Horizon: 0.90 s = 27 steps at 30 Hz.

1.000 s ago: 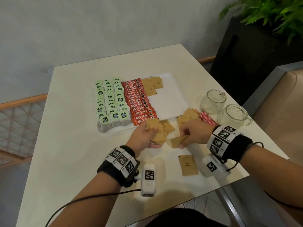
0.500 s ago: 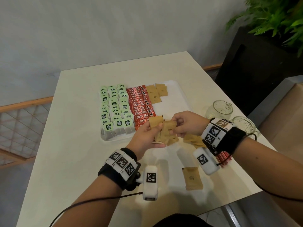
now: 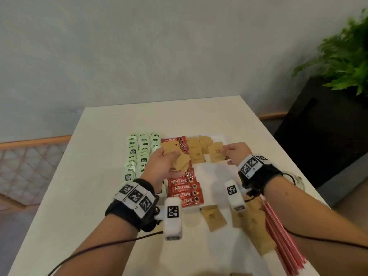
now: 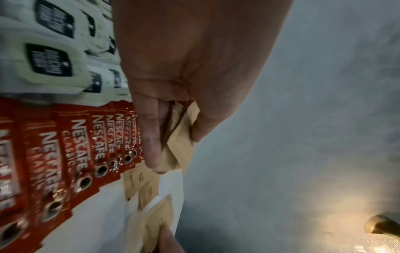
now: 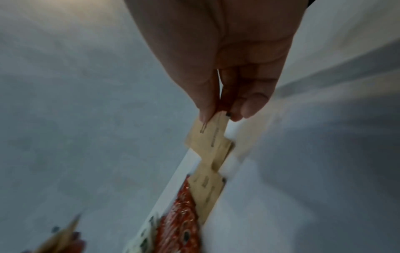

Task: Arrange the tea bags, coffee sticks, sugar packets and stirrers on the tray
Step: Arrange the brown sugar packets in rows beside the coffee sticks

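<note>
Cream table against a plain grey wall, with the white tray sitting in the middle. The left hand hovers over the red Nescafe coffee sticks, thumb and fingers curled around a messy stack of brown sugar packets. The right hand pinches 1 sugar packet between thumb and fingertips, just above the tray's far right part, beside the sugar packets already laid there. Green tea bags fill the tray's left side. More loose packets and red stirrers lie on the table near the camera.
</note>
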### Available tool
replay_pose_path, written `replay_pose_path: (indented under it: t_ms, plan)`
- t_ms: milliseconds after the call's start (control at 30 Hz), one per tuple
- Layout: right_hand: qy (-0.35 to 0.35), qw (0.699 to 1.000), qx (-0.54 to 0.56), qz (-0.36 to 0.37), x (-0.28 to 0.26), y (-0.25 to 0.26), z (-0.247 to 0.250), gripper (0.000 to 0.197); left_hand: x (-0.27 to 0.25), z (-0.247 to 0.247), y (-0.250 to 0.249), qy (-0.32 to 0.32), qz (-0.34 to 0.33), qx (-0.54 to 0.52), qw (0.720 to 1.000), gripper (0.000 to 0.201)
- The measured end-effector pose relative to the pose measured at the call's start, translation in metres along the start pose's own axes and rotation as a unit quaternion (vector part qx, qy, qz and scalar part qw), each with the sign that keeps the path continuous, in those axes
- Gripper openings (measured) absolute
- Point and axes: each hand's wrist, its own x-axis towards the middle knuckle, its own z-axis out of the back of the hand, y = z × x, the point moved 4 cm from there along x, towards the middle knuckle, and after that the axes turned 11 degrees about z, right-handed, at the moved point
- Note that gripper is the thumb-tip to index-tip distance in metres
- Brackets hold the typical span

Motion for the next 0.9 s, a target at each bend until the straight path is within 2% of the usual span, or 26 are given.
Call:
replay_pose_path:
  t_ms: [133,267,467,533,600,667,733,800,900]
  plan:
    - [-0.024,0.999,-0.037,-0.024,0.023,-0.013,-0.010,0.023,0.017,0.003,-0.011,-0.006,0.007,-0.011,1.000,0.019]
    - [-0.018,0.998,-0.055,-0.025,0.032,-0.016,-0.024,0.008,0.029,0.006,-0.012,-0.010,0.015,-0.016,1.000,0.020]
    - [-0.010,0.996,-0.087,-0.027,0.038,-0.016,-0.028,0.007,0.040,0.007,-0.009,-0.001,0.039,-0.035,0.999,0.023]
    - [-0.015,0.995,-0.091,-0.038,0.037,-0.015,-0.027,0.010,0.038,0.004,-0.008,0.015,0.046,-0.049,0.998,0.029]
    - [-0.024,0.995,-0.082,-0.041,0.033,-0.011,-0.024,0.014,0.035,0.002,-0.008,0.039,0.043,-0.039,0.998,0.045]
    - [-0.023,0.999,-0.024,-0.019,0.025,0.001,-0.022,0.015,0.031,-0.002,-0.009,0.069,0.030,0.000,0.997,0.059]
    - [0.008,0.997,0.069,0.020,0.009,0.021,-0.022,0.017,0.021,-0.011,-0.010,0.097,0.012,0.056,0.994,0.052]
    - [0.069,0.988,0.133,0.044,-0.011,0.044,-0.025,0.022,0.009,-0.021,-0.010,0.116,-0.009,0.114,0.987,0.049]
    - [0.137,0.977,0.141,0.084,-0.038,0.065,-0.027,0.015,-0.004,-0.033,-0.007,0.143,-0.029,0.179,0.973,0.048]
